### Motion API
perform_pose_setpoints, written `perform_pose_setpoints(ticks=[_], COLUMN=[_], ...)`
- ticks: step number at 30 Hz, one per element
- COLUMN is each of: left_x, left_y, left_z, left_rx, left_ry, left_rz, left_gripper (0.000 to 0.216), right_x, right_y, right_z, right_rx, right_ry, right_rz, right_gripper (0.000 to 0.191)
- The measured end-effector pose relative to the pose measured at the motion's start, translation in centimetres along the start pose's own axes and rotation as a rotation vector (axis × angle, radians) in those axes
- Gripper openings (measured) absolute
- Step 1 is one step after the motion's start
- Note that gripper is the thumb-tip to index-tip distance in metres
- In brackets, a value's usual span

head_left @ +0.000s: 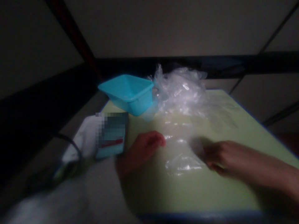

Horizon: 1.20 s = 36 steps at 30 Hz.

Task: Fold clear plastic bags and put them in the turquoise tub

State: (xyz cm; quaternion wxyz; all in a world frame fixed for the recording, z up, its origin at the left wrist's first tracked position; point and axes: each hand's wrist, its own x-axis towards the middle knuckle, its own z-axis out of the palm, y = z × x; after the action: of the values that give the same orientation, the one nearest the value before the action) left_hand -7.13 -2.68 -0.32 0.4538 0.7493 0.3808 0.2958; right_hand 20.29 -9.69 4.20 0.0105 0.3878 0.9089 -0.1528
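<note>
A clear plastic bag lies flat on the yellow-green table between my two hands. At its left edge is my left hand, fingers curled closed with the fingertips meeting the film. My right hand reaches in from the right, its fingers pinched on the bag's right edge. Motion and dim light blur both hands, so the fine finger detail is soft. Behind the bag rises a crumpled heap of clear plastic.
A turquoise plastic basin stands at the back left of the table. In front of it lies a flat dark-and-teal object, partly pixelated, with a red strip. White material and a dark cord are at the left edge.
</note>
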Motion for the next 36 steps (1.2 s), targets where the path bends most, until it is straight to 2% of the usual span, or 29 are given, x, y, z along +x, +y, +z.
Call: perform_pose_setpoints(ticks=[6,14,18,23,26,32,36], left_x=[0.0,0.1,0.1,0.1,0.2,0.3,0.4], left_y=[0.1,0.1,0.1,-0.1,-0.1,-0.1,-0.4], left_z=[0.0,0.1,0.2,0.2,0.3,0.3,0.3], left_rx=[0.001,-0.010,-0.023,-0.035,-0.008,0.004,0.002], left_ry=[0.008,-0.004,-0.001,-0.003,0.001,0.010,0.014], left_rz=[0.001,0.007,-0.005,0.004,0.000,-0.009,-0.005], left_gripper=[0.018,0.018,0.018,0.019,0.020,0.019,0.020], right_x=[0.0,-0.6,-1.5,-1.5,-1.1,-1.2,-1.0], right_y=[0.1,0.3,1.6,3.6,3.8,2.8,2.2], right_z=[-0.3,-1.1,0.7,4.1,4.3,2.2,2.8], right_rx=[0.050,0.206,0.156,-0.046,-0.065,0.023,-0.098], right_ry=[-0.009,0.134,0.213,0.377,0.369,0.242,0.307], right_rz=[0.018,0.068,0.019,-0.161,-0.180,-0.092,-0.146], right_gripper=[0.021,0.026,0.023,0.015,0.015,0.016,0.014])
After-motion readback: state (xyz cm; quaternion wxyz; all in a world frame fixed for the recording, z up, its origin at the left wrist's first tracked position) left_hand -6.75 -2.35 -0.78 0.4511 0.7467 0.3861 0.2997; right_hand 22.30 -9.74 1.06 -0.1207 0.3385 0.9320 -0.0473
